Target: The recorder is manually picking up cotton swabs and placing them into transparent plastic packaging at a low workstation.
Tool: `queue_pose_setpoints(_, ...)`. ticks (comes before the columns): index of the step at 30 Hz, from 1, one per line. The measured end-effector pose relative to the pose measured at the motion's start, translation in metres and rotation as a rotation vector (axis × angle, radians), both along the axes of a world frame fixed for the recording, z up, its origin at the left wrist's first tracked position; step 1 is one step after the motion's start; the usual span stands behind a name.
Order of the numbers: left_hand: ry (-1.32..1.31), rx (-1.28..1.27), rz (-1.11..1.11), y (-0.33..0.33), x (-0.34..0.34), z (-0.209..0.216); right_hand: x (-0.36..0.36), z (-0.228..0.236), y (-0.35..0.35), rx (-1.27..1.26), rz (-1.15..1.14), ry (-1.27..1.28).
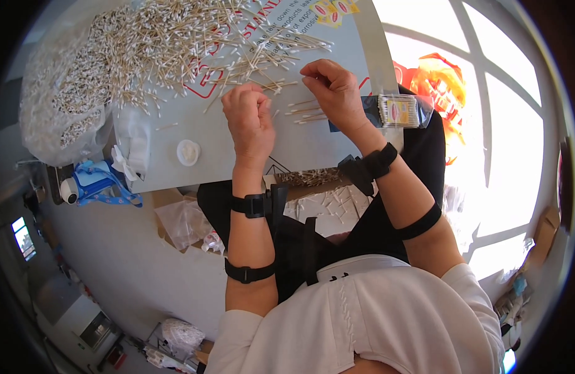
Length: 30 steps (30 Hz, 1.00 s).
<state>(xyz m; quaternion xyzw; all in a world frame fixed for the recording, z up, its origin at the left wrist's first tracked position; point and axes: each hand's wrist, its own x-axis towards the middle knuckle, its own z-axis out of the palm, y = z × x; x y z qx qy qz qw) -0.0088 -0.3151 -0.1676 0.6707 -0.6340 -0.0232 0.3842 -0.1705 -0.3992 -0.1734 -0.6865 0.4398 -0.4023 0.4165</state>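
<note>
A big heap of cotton swabs (169, 50) with white tips and pale sticks spreads over the far left of the grey table (213, 165). My left hand (247, 121) is closed, knuckles up, at the near edge of the heap; whatever its fingers hold is hidden. To its right, my right hand (337, 90) has its thumb and fingers curled together, and I cannot make out anything between them. A few loose swabs (305, 113) lie beneath and beside my right wrist. Right of that wrist, a clear packet of swabs (398, 111) with a yellow label rests at the table's edge.
A clear plastic bag (38, 118) full of swabs stands at the left. Nearby are a small white cup (188, 153) and a blue strap (104, 187). Yellow labels (334, 9) lie at the back, an orange bag (434, 81) at the right. Below the table, a box (328, 206) contains swabs.
</note>
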Motion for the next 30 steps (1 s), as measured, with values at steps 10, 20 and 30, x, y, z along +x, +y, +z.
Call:
queue_pose_setpoints(10, 0.111, -0.077, -0.012, 0.02, -0.039, 0.031, 0.001, 0.017, 0.049, 0.945, 0.191, -0.879)
queue_pose_setpoints(20, 0.075, -0.077, -0.016, 0.033, -0.046, 0.043, 0.002, 0.027, 0.064, 1.018, 0.07, -0.991)
queue_pose_setpoints(30, -0.033, -0.065, -0.03, 0.038, -0.051, 0.047, -0.004, 0.026, 0.071, 1.049, 0.073, -1.046)
